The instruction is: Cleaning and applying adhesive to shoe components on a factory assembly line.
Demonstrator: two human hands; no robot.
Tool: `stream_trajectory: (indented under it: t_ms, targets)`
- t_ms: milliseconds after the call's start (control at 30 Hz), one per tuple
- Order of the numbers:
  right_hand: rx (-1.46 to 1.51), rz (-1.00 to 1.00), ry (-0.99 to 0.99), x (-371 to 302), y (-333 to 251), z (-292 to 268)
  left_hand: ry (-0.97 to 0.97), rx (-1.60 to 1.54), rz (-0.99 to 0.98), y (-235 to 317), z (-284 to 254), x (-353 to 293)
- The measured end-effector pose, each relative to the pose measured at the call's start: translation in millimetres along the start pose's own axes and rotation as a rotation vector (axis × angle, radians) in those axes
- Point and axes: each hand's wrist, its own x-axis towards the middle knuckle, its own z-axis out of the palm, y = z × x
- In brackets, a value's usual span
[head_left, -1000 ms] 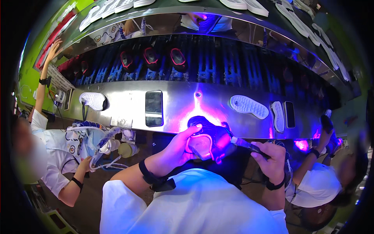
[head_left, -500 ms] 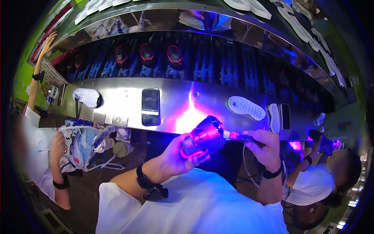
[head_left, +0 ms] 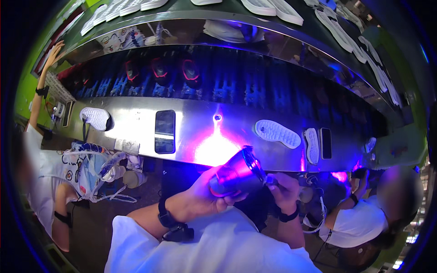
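Both hands of the wearer meet at one dark shoe upper, held above the lap just off the near edge of the metal bench (head_left: 236, 116). Left hand (head_left: 205, 192) is closed round the collar end of the shoe upper (head_left: 237, 172), fingers beneath and thumb along its near side. Right hand (head_left: 285, 191) pinches a slim tool (head_left: 271, 179), probably a brush, though the fingers and the glare hide most of it; its tip sits at the far edge of the upper, seemingly touching.

The work on this piece looks to be partway along: the upper is in hand with the tool at its edge, and no white sole shows on it. How much of that edge has been covered cannot be told under the violet light. A white sole (head_left: 277, 133) lies on the bench ahead and to the right, apart from the upper, with a second sole (head_left: 312, 145) tipped beside it, near a phone (head_left: 326, 143).

As for pose, the left forearm slants inward from the lower left, its wrist wearing a black band (head_left: 165, 216). The right forearm rises more steeply, its wrist bent so that the fingers point in toward the upper.
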Motion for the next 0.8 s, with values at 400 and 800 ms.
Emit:
stream_trajectory:
  t_ms: [400,800]
  targets:
    - [-0.225,0.101,0.125,18.8,-12.3,17.0,0.266,1.605,0.626,44.9,72.0,19.1]
    - [-0.007,0.151,0.095,49.5,-9.9,1.3,0.383,1.529,0.679,60.7,68.7,25.1]
